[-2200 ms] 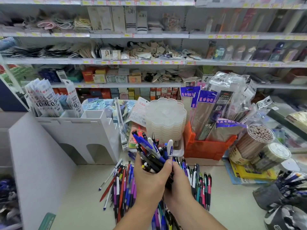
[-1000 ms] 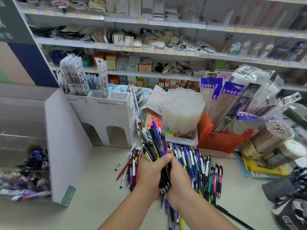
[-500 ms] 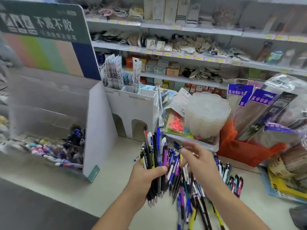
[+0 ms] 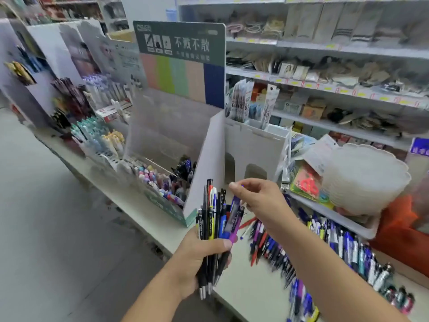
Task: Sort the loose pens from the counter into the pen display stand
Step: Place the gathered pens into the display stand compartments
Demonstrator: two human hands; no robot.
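My left hand point(image 4: 199, 259) grips a bundle of pens point(image 4: 214, 219) upright, tips down, just off the counter's front edge. My right hand point(image 4: 260, 198) pinches the top of a purple pen point(image 4: 234, 219) at the bundle's right side. Many loose pens point(image 4: 325, 247) lie spread on the counter point(image 4: 253, 296) to the right. The pen display stand point(image 4: 204, 168), white card with a green header, stands directly behind the bundle; its tray holds several pens point(image 4: 162, 184) along the front.
A white castle-shaped card holder point(image 4: 255, 147) stands right of the stand. A stack of clear scalloped trays point(image 4: 364, 177) and an orange bin point(image 4: 399, 231) sit at the right. More pen racks point(image 4: 92, 126) line the counter to the left. Grey floor lies below left.
The view has swung left, bringing the stand to the middle. My right hand has closed its fingers on a purple pen in the bundle. The left hand keeps the bundle.
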